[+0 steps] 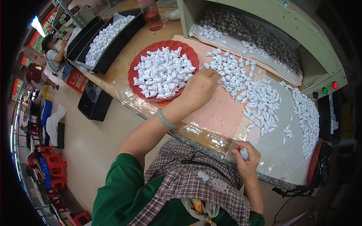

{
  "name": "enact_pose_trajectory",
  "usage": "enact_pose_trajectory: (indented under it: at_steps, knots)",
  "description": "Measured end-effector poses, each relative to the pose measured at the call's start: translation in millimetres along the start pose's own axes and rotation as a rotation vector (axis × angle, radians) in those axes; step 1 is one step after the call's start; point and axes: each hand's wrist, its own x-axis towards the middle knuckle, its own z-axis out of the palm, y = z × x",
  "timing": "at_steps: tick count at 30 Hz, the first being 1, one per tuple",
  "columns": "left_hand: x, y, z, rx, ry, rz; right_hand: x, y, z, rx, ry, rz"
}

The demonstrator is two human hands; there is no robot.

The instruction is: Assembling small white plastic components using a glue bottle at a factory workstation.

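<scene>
My left hand [203, 89] reaches across the table with bent fingers drawn together at the near-left edge of a pile of small round white pieces [230, 71]. Whether a piece is between the fingertips is hidden. Just left of it is a scalloped red plate [132, 72] heaped with small white figures [164, 71]. My right hand [247, 160] is closed around a small whitish bottle-like thing [244, 153] near the front edge; most of it is hidden by the fingers. Beyond that hand lie slender white pieces [264, 103] and another band of them [305, 120].
A pale metal cabinet [260, 11] with lit buttons stands behind, more pieces inside on a tray [260, 62]. A bottle of reddish liquid [152, 17] and a black bin of white pieces [109, 41] are far left. A person [56, 56] sits beyond; red stools [54, 165] stand below left.
</scene>
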Motion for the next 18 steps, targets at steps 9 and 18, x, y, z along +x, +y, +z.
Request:
enact_pose_trajectory:
  at_steps: [9, 18]
  knots:
    - [8, -2, 22, 0.127, 0.068, -0.027, -8, 4, 1, -0.005, -0.028, 0.027]
    - [-46, 36, 2, -1.244, -0.161, -0.541, -14, 15, 4, 0.295, 0.058, 0.226]
